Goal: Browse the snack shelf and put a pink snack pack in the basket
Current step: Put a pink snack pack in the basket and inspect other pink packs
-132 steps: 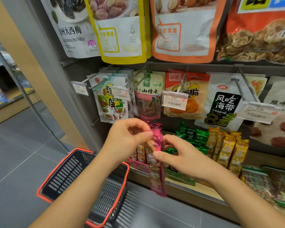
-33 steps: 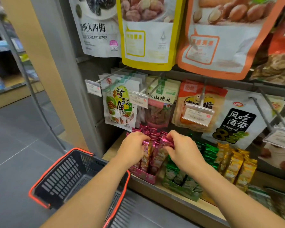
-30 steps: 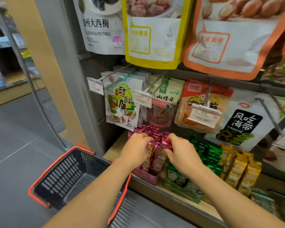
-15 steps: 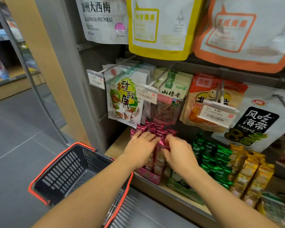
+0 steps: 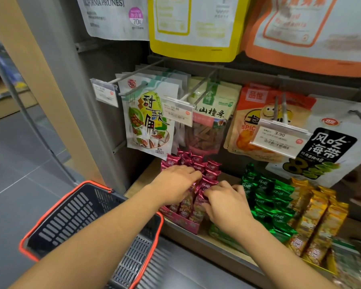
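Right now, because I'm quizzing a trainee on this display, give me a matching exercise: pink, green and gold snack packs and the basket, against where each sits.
1. pink snack packs
2. green snack packs
3. gold snack packs
4. basket

a. middle of the three colours
b. below the shelf, to its left
c. leftmost colour on the shelf
d. right of the other two colours

Pairs: 1-c, 2-a, 3-d, 4-b
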Tool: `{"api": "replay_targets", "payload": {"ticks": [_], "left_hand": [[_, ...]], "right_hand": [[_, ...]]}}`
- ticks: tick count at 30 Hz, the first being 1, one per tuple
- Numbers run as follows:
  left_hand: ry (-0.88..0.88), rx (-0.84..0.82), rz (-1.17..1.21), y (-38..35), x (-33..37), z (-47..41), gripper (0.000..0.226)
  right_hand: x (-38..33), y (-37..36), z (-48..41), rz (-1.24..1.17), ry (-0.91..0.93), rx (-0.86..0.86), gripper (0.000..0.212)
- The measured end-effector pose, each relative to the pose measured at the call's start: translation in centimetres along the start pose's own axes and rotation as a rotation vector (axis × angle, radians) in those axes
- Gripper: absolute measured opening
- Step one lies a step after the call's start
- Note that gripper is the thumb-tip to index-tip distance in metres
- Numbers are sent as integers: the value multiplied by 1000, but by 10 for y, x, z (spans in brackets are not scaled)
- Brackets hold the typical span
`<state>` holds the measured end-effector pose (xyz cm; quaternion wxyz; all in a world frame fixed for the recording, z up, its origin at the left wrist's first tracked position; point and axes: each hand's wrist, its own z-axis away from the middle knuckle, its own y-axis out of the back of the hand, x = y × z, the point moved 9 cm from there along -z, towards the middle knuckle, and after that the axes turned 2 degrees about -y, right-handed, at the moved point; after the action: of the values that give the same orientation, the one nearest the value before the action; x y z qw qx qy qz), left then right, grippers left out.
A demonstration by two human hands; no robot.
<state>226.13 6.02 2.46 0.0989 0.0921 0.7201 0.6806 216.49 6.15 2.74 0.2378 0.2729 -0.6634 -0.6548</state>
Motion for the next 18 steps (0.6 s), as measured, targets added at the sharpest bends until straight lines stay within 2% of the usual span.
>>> {"api": "replay_targets", "payload": {"ticks": [4, 7, 12, 15, 18], "left_hand": [[-40, -24, 1, -1, 13, -4, 55], [-105, -45, -32, -2, 16, -3, 55], [-101, -87, -40, 5, 13, -5, 41], [-112, 50, 2, 44, 15, -3, 40], [-99, 372, 113, 111, 8, 15, 34]], "right_hand": [[2, -1, 6, -83, -36, 29, 11], [7, -3, 10, -118, -69, 40, 20], [5, 0, 12, -23, -86, 70, 18], [8, 0, 12, 39, -85, 51, 24], [12, -1, 12, 40, -89, -7, 29]]}}
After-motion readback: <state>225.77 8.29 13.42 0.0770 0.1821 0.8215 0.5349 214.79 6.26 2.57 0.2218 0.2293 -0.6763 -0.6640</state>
